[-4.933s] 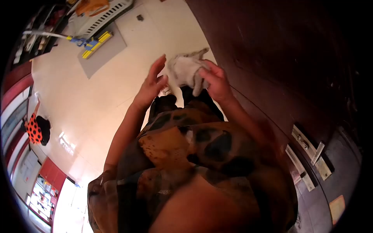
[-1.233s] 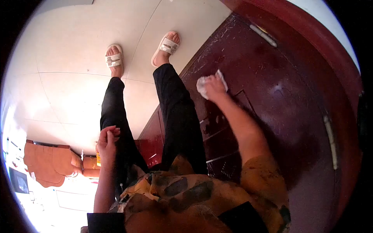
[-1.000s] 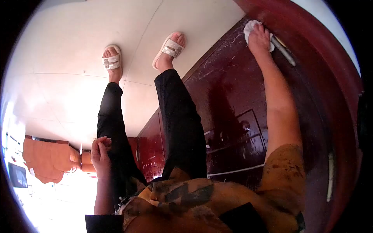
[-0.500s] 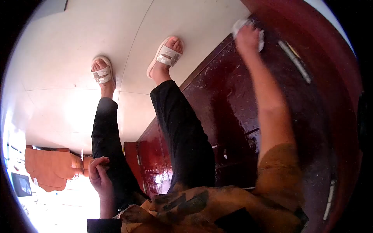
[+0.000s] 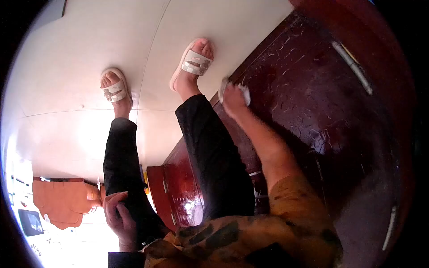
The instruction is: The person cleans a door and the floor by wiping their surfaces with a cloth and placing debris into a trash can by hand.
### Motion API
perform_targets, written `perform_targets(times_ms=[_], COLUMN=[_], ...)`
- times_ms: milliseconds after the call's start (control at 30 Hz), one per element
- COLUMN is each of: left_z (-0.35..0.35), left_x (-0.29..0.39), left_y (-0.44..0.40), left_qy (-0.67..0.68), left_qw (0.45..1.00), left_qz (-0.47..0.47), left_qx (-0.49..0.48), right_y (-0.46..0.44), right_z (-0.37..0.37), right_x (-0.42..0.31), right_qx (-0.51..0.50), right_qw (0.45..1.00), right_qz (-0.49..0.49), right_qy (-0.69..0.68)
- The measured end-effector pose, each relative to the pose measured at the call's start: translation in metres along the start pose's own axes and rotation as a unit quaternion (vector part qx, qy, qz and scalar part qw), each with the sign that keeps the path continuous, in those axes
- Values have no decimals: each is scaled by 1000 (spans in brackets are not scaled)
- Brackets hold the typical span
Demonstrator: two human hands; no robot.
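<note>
A white cloth (image 5: 245, 93) is bunched under my right hand (image 5: 234, 102), which presses it near the lower edge of the dark red, glossy panel (image 5: 286, 85), beside the floor. The fingers are closed on the cloth, and its edges stick out on both sides. My left hand (image 5: 119, 216) hangs in front of my left thigh, its fingers curled and pressed together; whether anything is inside cannot be made out.
My feet in white sandals (image 5: 192, 62) stand on the pale tiled floor (image 5: 85, 53). A long metal handle (image 5: 352, 67) sits on the upper panel, another (image 5: 389, 228) at the right. Orange-brown seating (image 5: 60, 201) and a dark screen (image 5: 31, 222) appear at the lower left.
My right hand has swept the cloth from near the upper handle down and left along the panel's floor-side edge. My left hand stays curled, slightly lower in view.
</note>
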State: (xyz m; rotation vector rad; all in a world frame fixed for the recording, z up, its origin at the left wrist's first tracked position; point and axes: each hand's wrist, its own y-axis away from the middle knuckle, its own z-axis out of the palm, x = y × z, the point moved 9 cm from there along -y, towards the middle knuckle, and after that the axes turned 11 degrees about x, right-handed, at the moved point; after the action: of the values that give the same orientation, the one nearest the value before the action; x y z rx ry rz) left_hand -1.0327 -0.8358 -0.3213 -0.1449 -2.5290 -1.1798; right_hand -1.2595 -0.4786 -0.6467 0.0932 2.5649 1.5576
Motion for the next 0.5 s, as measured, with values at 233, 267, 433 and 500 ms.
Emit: perform_targets(times_ms=[233,267,433,500], left_z=[-9,-11,-8,-9], left_x=[-6,-3,-20,-34], left_y=[2,1,4,4], left_qy=[44,58,96,101], left_qw=[999,998,995,995], left_qz=[-22,11,11,-4], left_qx=[15,28,13,13], right_y=[-13,-10,64,104], right_z=[-123,-165,-228,-188], right_x=[157,192,225,189], right_qx=[126,160,175,214], right_qw=[975,962,950,934], right_qz=[145,167,176,226], right_qy=[109,143,190,177])
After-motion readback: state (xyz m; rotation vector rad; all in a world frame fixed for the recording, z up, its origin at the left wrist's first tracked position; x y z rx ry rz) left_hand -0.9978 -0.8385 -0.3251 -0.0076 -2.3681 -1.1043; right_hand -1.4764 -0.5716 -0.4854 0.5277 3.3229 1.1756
